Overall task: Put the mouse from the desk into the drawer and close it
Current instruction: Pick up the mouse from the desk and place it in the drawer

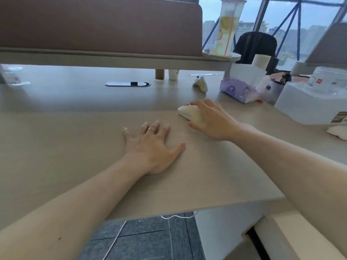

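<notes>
A cream-white mouse (187, 112) rests on the light wooden desk (75, 147), right of centre. My right hand (212, 121) covers its rear half, fingers over the top and thumb at its near side, gripping it while it sits on the desk. My left hand (152, 147) lies flat on the desk to the left, palm down, fingers spread, a ring on one finger, holding nothing. Below the desk's front edge at the lower right stands a white drawer cabinet (234, 237) with a dark gap at its top; whether a drawer is open I cannot tell.
A purple tissue pack (238, 91), a white appliance (311, 102) and a small white figure (201, 83) crowd the desk's right side. A tall drink cup (228, 27) stands on the shelf behind. A cable port (127, 84) sits mid-desk. A white cable (116, 239) hangs below.
</notes>
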### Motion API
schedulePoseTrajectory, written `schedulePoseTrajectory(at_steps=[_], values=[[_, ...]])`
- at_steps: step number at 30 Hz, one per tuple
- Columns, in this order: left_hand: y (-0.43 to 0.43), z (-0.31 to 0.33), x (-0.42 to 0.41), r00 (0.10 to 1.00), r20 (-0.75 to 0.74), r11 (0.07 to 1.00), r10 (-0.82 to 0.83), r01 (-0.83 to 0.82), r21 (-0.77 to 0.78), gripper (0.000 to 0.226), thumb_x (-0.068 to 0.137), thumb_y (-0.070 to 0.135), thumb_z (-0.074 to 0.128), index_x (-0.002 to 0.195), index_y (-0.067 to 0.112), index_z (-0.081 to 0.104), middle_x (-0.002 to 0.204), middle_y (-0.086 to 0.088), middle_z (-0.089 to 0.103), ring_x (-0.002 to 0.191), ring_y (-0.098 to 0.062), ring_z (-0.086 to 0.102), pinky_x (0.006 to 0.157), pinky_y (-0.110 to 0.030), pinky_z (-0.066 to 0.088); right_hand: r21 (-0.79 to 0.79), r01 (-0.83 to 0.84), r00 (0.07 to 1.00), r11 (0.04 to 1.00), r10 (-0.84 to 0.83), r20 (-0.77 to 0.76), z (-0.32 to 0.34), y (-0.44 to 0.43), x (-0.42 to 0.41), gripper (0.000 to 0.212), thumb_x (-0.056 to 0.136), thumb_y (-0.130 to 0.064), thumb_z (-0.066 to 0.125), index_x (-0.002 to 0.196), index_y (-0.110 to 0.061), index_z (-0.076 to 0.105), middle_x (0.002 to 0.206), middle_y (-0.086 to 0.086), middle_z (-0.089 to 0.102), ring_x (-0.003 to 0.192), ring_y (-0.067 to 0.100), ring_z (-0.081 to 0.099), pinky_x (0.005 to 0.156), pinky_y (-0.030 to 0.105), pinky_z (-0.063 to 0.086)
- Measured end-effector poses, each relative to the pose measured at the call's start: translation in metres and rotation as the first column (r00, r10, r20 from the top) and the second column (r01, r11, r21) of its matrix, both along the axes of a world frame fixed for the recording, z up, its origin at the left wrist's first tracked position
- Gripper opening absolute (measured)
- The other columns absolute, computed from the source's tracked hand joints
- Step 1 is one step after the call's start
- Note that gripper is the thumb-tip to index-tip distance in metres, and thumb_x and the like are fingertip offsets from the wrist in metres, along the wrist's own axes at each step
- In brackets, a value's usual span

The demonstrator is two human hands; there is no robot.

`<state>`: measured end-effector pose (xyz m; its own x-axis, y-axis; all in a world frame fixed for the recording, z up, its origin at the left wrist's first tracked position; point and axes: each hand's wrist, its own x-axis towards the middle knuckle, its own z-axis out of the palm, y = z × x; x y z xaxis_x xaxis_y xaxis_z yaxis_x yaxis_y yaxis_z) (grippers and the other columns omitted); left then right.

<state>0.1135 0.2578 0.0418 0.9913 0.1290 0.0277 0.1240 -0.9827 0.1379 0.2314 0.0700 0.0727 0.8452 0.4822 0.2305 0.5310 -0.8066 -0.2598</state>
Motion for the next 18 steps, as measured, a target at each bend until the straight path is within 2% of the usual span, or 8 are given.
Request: schedulePoseTrajectory(at_steps=[3, 5, 7, 10, 15, 18], values=[[0.001, -0.002, 0.003, 1.0, 0.018, 1.0, 0.004, -0.004, -0.011, 0.093, 0.077, 0.09, 0.015, 0.157, 0.043, 0.015, 0.17, 0.01, 0.008, 0.156, -0.015, 0.001, 0.116, -0.068, -0.004, 0.052, -0.036, 0.999, 0.998, 0.037, -0.007, -0.016, 0.009, 0.018, 0.064, 0.083, -0.052, 0.06, 0.142, -0.038, 0.039, 0.143, 0.001, 0.042, 0.134, 0.026, 0.038, 0.11, 0.045, 0.035], [0.001, -0.004, 0.004, 1.0, 0.021, 1.0, 0.005, -0.005, -0.019, 0.093, 0.077, 0.089, 0.016, 0.157, 0.043, 0.015, 0.17, 0.009, 0.008, 0.156, -0.014, 0.0, 0.116, -0.068, -0.004, 0.122, -0.056, 0.998, 0.991, 0.053, 0.027, -0.025, 0.012, 0.026, 0.059, 0.086, -0.044, 0.061, 0.141, -0.033, 0.043, 0.141, 0.003, 0.045, 0.132, 0.025, 0.043, 0.111, 0.037, 0.033], [0.002, -0.005, 0.005, 1.0, 0.03, 1.0, 0.006, -0.005, -0.025, 0.093, 0.076, 0.089, 0.017, 0.157, 0.043, 0.015, 0.17, 0.009, 0.009, 0.156, -0.014, 0.0, 0.116, -0.068, -0.004, 0.167, -0.052, 0.997, 0.985, 0.042, 0.06, -0.029, 0.013, 0.03, 0.056, 0.086, -0.034, 0.063, 0.14, -0.031, 0.047, 0.138, 0.004, 0.049, 0.129, 0.024, 0.047, 0.105, 0.028, 0.032], [0.002, -0.005, 0.004, 1.0, 0.029, 1.0, 0.005, -0.005, -0.024, 0.093, 0.077, 0.089, 0.017, 0.157, 0.043, 0.015, 0.169, 0.009, 0.009, 0.156, -0.014, 0.001, 0.116, -0.068, -0.004, 0.185, -0.047, 0.997, 0.982, 0.036, 0.067, -0.028, 0.011, 0.027, 0.058, 0.084, -0.027, 0.062, 0.14, -0.034, 0.047, 0.138, 0.003, 0.048, 0.127, 0.023, 0.047, 0.1, 0.023, 0.03], [0.004, -0.004, 0.004, 1.0, 0.027, 1.0, 0.006, -0.006, -0.024, 0.093, 0.077, 0.09, 0.016, 0.157, 0.043, 0.016, 0.169, 0.01, 0.01, 0.156, -0.015, 0.002, 0.117, -0.068, -0.002, 0.222, -0.042, 0.995, 0.974, 0.02, 0.097, -0.016, -0.015, -0.007, 0.061, 0.081, -0.025, 0.063, 0.139, -0.035, 0.05, 0.134, 0.004, 0.047, 0.118, 0.02, 0.051, 0.097, 0.017, 0.029], [0.005, -0.002, 0.004, 1.0, 0.024, 1.0, 0.011, -0.011, -0.017, 0.096, 0.075, 0.091, 0.014, 0.157, 0.042, 0.017, 0.169, 0.011, 0.012, 0.155, -0.016, 0.005, 0.117, -0.069, 0.0, 0.193, -0.058, 0.993, 0.98, 0.037, 0.11, -0.012, -0.05, -0.042, 0.058, 0.082, -0.022, 0.063, 0.139, -0.029, 0.053, 0.131, 0.007, 0.048, 0.116, 0.019, 0.05, 0.093, 0.013, 0.026]])
